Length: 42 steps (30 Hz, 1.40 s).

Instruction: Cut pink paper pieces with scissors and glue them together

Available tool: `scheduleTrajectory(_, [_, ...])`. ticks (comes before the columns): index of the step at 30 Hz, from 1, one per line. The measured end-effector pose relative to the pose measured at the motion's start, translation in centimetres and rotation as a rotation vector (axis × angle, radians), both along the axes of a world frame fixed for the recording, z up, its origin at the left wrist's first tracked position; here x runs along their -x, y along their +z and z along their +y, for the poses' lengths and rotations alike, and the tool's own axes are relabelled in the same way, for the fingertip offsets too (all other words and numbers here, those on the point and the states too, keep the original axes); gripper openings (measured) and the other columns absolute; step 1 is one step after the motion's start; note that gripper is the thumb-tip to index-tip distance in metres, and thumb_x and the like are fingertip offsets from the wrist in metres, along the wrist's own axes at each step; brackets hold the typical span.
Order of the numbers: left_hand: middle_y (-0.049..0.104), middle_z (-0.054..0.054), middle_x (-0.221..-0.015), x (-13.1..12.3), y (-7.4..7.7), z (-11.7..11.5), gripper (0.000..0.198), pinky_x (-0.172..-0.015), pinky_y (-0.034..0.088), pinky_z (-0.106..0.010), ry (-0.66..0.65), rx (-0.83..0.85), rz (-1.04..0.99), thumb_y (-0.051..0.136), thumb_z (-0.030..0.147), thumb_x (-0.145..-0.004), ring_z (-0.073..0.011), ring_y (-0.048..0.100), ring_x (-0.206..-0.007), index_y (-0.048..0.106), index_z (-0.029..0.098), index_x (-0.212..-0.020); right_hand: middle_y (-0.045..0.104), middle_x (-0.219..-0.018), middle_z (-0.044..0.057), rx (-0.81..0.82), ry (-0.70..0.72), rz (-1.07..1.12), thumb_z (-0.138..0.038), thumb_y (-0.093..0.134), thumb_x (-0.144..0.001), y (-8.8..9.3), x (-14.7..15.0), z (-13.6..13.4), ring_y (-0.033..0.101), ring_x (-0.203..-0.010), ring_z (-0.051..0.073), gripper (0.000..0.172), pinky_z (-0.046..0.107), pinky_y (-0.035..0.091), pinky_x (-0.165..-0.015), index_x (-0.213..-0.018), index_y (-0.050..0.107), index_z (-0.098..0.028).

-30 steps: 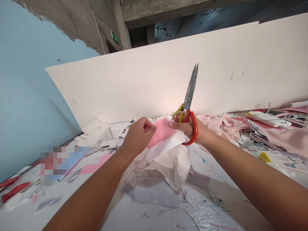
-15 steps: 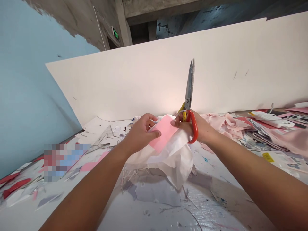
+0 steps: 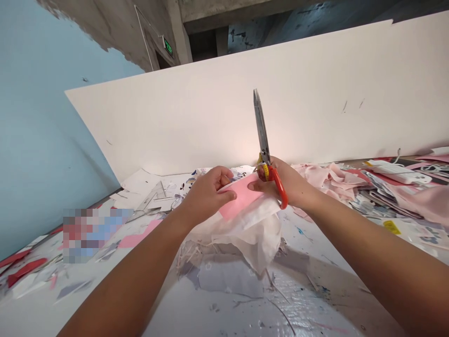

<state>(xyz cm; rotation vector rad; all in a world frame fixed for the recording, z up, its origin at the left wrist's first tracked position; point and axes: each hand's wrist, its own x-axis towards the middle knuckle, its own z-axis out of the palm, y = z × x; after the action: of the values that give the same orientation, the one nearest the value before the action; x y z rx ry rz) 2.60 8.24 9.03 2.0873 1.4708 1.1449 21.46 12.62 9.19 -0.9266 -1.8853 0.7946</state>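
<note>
No readable text; green sign (image 3: 168, 46) illegible.

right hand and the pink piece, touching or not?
Touching. The head view shows the right hand's thumb lying over the pink piece's edge, no gap visible.

White board (image 3: 196, 126) softly bright; glare, shadows on tabletop (image 3: 196, 318); background (image 3: 280, 32) dim; pixelated patch (image 3: 93, 236) at left.

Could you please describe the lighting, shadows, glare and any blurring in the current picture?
Head view: a bright glow on the pale board behind the scissors; soft glare on the glossy tabletop; a shadow beside the right forearm; a pixelated patch hiding something at left.
</note>
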Motion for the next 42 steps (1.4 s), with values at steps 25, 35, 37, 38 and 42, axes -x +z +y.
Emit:
scheduleTrajectory(25, [0.059, 0.003, -0.090, 1.4, 0.3, 0.4, 0.041, -0.052, 0.042, -0.023, 0.150, 0.079, 0.200, 0.060, 0.035, -0.059, -0.0147, 0.056, -0.070, 0.049, 0.036, -0.099, 0.032, -0.055, -0.007, -0.024, -0.097, -0.059, -0.023, 0.065, -0.056, -0.1, -0.2, 0.7, 0.031, -0.046, 0.006, 0.035, 0.022, 0.024, -0.043, -0.060, 0.030, -0.020])
scheduleTrajectory(35, [0.053, 0.003, -0.072, 1.9, 0.4, 0.7, 0.043, -0.045, 0.035, -0.021, 0.181, 0.101, 0.175, 0.061, 0.038, -0.058, -0.0116, 0.048, -0.054, 0.050, 0.032, -0.098, 0.023, -0.055, -0.006, -0.026, -0.025, -0.093, -0.031, 0.065, -0.059, 0.3, -0.7, 0.2, 0.025, -0.047, 0.007, 0.044, 0.023, 0.017, -0.043, -0.056, 0.023, -0.020])
scheduleTrajectory(37, [0.052, 0.003, -0.070, 1.9, 0.5, 0.8, 0.044, -0.044, 0.035, -0.021, 0.196, 0.104, 0.172, 0.062, 0.037, -0.057, -0.0114, 0.047, -0.053, 0.050, 0.032, -0.098, 0.021, -0.055, -0.006, 0.005, 0.012, -0.117, -0.029, 0.066, -0.057, 0.3, -0.7, 0.3, 0.023, -0.046, 0.006, 0.046, 0.024, 0.015, -0.043, -0.056, 0.021, -0.020])
scheduleTrajectory(38, [0.052, 0.003, -0.070, 2.0, 0.5, 0.8, 0.044, -0.044, 0.035, -0.021, 0.203, 0.105, 0.175, 0.063, 0.037, -0.056, -0.0114, 0.047, -0.053, 0.050, 0.031, -0.098, 0.021, -0.055, -0.006, 0.023, 0.019, -0.120, -0.028, 0.067, -0.056, 0.3, -0.7, 0.3, 0.023, -0.046, 0.006, 0.047, 0.023, 0.015, -0.043, -0.056, 0.021, -0.021])
scheduleTrajectory(42, [0.054, 0.002, -0.078, 1.9, 0.4, 0.8, 0.045, -0.047, 0.036, -0.022, 0.207, 0.091, 0.184, 0.064, 0.036, -0.054, -0.0132, 0.051, -0.059, 0.050, 0.032, -0.096, 0.022, -0.054, -0.007, 0.054, 0.005, -0.109, -0.025, 0.065, -0.056, 0.1, -0.5, 0.5, 0.023, -0.045, 0.006, 0.044, 0.023, 0.017, -0.042, -0.057, 0.021, -0.021])
